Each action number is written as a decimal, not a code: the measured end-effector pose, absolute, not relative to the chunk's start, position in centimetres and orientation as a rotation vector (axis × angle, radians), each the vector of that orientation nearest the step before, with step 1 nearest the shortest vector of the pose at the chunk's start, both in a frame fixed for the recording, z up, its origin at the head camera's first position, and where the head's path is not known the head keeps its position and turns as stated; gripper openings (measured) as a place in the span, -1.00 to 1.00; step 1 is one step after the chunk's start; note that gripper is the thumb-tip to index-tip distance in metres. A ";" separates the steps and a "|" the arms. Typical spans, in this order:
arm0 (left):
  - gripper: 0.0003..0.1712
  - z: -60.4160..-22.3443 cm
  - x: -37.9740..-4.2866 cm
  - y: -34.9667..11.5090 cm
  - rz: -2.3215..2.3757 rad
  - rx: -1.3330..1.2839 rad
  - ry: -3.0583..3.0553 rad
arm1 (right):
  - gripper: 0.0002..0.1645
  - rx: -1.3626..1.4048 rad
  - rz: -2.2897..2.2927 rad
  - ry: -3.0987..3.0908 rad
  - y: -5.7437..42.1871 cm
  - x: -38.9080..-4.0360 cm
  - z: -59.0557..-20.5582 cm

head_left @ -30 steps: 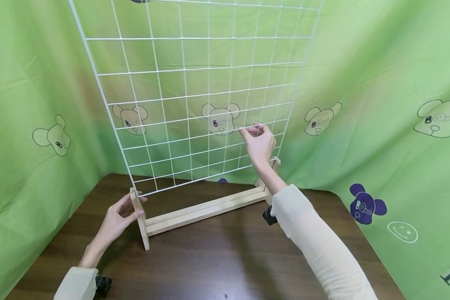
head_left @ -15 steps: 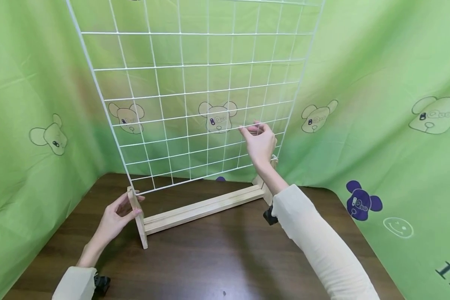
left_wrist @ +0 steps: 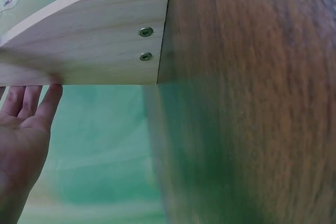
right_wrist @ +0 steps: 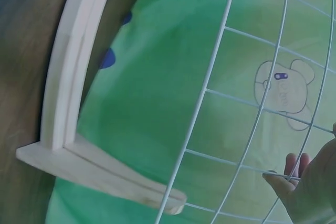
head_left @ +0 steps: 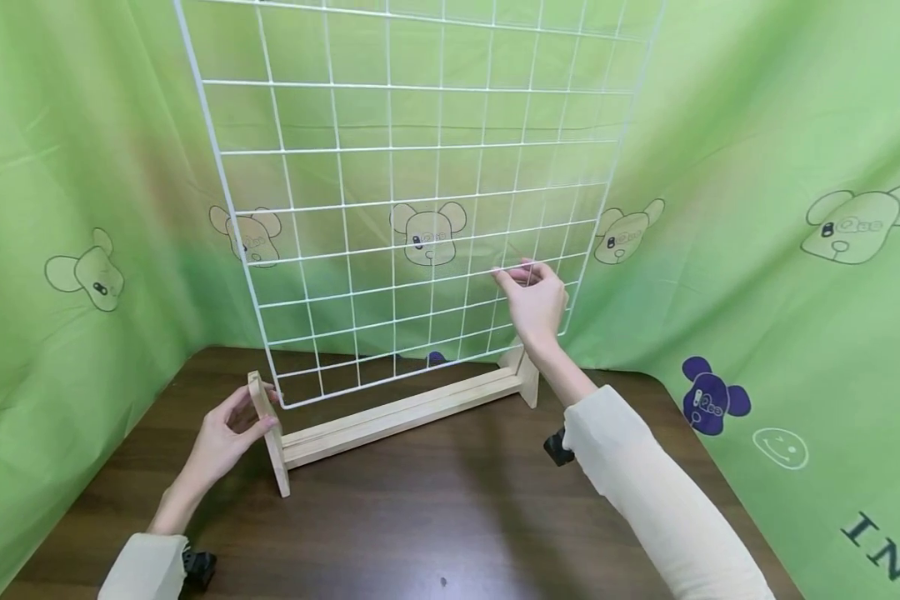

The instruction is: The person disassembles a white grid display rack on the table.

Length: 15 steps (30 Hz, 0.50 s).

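Observation:
A white wire grid panel point(head_left: 337, 149) stands upright above a pale wooden stand, whose rail point(head_left: 401, 422) runs between two end pieces. My right hand point(head_left: 537, 307) pinches one of the panel's wires near its lower right; the right wrist view shows thumb and fingers meeting on that wire point(right_wrist: 210, 91). Between thumb and fingers, my left hand point(head_left: 221, 435) holds the stand's left end piece point(head_left: 272, 446). Two screws show on that curved board point(left_wrist: 89, 40) in the left wrist view. The panel's lower left corner hangs just right of its top. My right forearm overlaps the right end piece point(head_left: 528, 385).
The stand rests on a dark brown wooden table point(head_left: 420, 525). Green cloth point(head_left: 757, 317) printed with bear heads hangs behind and on both sides. A black wrist device point(head_left: 558, 448) sits under the right sleeve, another point(head_left: 199, 570) by the left.
The panel has moved right and slightly down with my right hand. Its lower left corner has come away from the left end piece's top. My left hand keeps its hold. The head view has turned slightly.

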<state>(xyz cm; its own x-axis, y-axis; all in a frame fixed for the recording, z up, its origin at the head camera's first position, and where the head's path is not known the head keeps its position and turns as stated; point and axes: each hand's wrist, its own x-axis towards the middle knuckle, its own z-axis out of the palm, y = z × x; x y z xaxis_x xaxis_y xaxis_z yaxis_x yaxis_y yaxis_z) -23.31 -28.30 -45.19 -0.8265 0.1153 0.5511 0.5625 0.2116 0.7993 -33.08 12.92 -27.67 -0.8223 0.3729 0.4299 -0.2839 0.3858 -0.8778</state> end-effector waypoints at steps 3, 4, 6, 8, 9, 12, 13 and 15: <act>-0.51 -45.2 -23.3 -28.3 -1.645 -0.634 -2.115 | -0.50 -0.083 1.460 -2.088 13.6 -32.8 -28.3; -0.51 -45.2 -23.3 -28.4 -1.640 -0.633 -2.115 | -0.49 -0.085 1.450 -2.098 13.8 -32.7 -28.5; -0.50 -45.3 -23.3 -28.4 -1.631 -0.629 -2.117 | -0.49 -0.087 1.435 -2.119 14.2 -32.6 -28.8; -0.51 -45.3 -23.2 -28.5 -1.624 -0.623 -2.119 | -0.49 -0.095 1.410 -2.149 14.6 -32.6 -29.2; -0.51 -45.4 -23.2 -28.5 -1.623 -0.620 -2.121 | -0.50 -0.095 1.406 -2.161 14.8 -32.5 -29.4; -0.52 -45.4 -23.0 -28.7 -1.614 -0.612 -2.127 | -0.52 -0.113 1.386 -2.210 15.3 -32.2 -29.9; -0.52 -45.3 -22.9 -28.7 -1.611 -0.612 -2.126 | -0.53 -0.117 1.382 -2.221 15.4 -32.1 -30.1; -0.52 -45.3 -22.8 -28.7 -1.611 -0.612 -2.123 | -0.54 -0.119 1.384 -2.237 15.6 -31.9 -30.5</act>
<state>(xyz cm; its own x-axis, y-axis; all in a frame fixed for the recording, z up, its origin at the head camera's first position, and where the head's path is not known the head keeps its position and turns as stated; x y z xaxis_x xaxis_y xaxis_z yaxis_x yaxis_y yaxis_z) -22.81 -28.71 -45.33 -0.8220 0.0998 0.5607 0.5669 0.2382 0.7886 -31.93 15.64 -30.45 -0.8698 0.3277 0.3689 -0.1836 0.4789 -0.8584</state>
